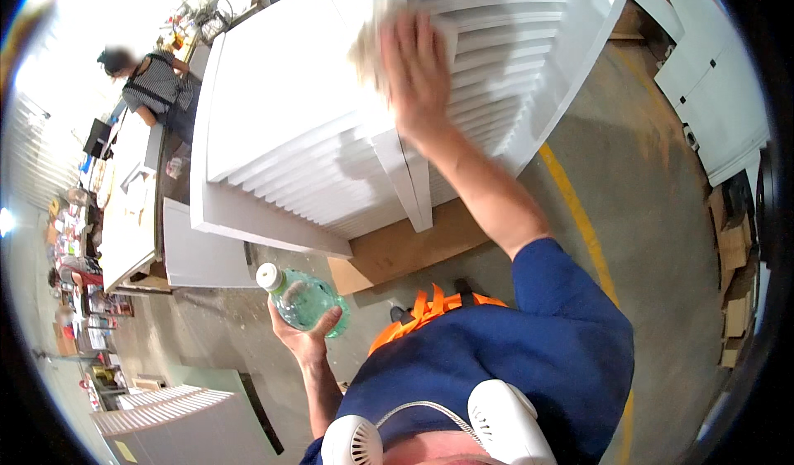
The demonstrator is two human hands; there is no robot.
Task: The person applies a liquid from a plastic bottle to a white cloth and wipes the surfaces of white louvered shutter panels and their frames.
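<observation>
Head view, looking down: the big white louvred shutter panel (331, 134) is the landmark. The right hand (418, 72) is raised flat against the slats near the panel's top, its fingers (395, 43) spread and pressed over a pale cloth or pad (368, 47). That cloth is smeared by motion blur and mostly hidden under the hand, so its kind cannot be told, nor whether the fingers pinch it or only press it. The right forearm crosses the panel's centre post down to a blue sleeve (562, 316).

Below the panel's lower left corner, clear of it, the left hand (306, 337) holds a clear greenish plastic bottle (302, 298) with a white cap, tilted, fingers curled under its body and thumb up its side. What is in the bottle is hard to make out.

A brown board (405, 246) shows under the panel's lower edge, partly covered by it. An orange strap (422, 308) peeks out below the board, half hidden by the blue shirt.

Left of the panel, another person in a striped top (153, 85) leans over a long desk (128, 217); the clutter there is too small to read. A second louvred panel (178, 419) is cut off at the frame's lower left. The yellow floor line (579, 217) runs right of the panel.
</observation>
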